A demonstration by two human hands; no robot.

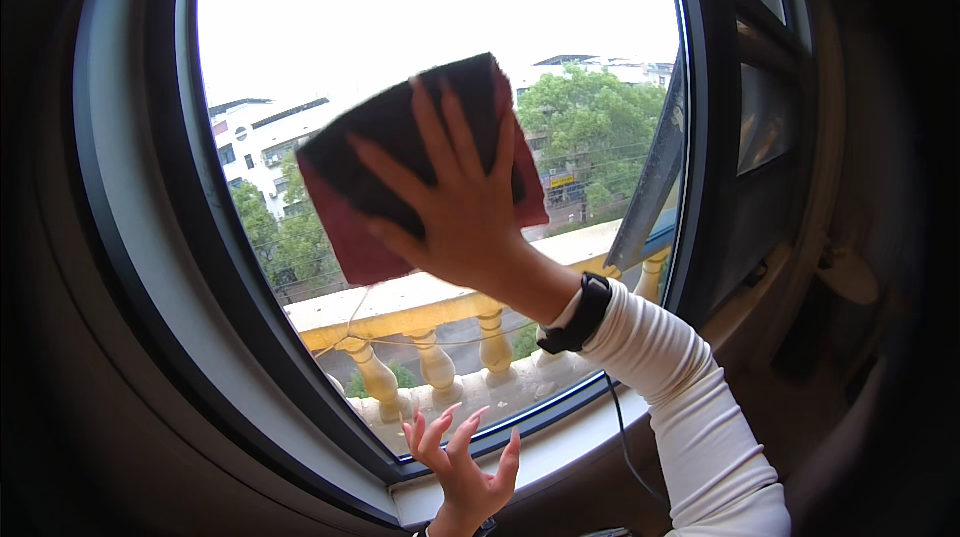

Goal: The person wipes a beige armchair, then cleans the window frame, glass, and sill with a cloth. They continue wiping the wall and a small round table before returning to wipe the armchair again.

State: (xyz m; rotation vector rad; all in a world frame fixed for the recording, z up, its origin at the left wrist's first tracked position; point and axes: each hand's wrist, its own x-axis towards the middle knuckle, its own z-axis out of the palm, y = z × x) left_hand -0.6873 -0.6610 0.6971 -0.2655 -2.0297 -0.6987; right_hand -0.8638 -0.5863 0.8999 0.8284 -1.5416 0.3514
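Note:
My right hand (465,214) lies with fingers spread over a cloth, which it presses flat against the window glass (435,4). The cloth (375,237) is dark red at its edges with a broad black area under my fingers; whether it is one folded cloth or two layers, I cannot tell. A black band (589,312) circles that wrist over a white sleeve. Low in the view, my left hand (465,469) is raised near the bottom of the window frame, fingers apart and slightly curled, holding nothing.
A dark window frame (694,162) surrounds the glass, with a pale sill (525,466) below. Beside my right forearm hangs a thin black cable (626,439). Beyond the glass stand a yellow-and-white balustrade (495,345), a slanted metal bar (645,184), trees (592,116) and buildings.

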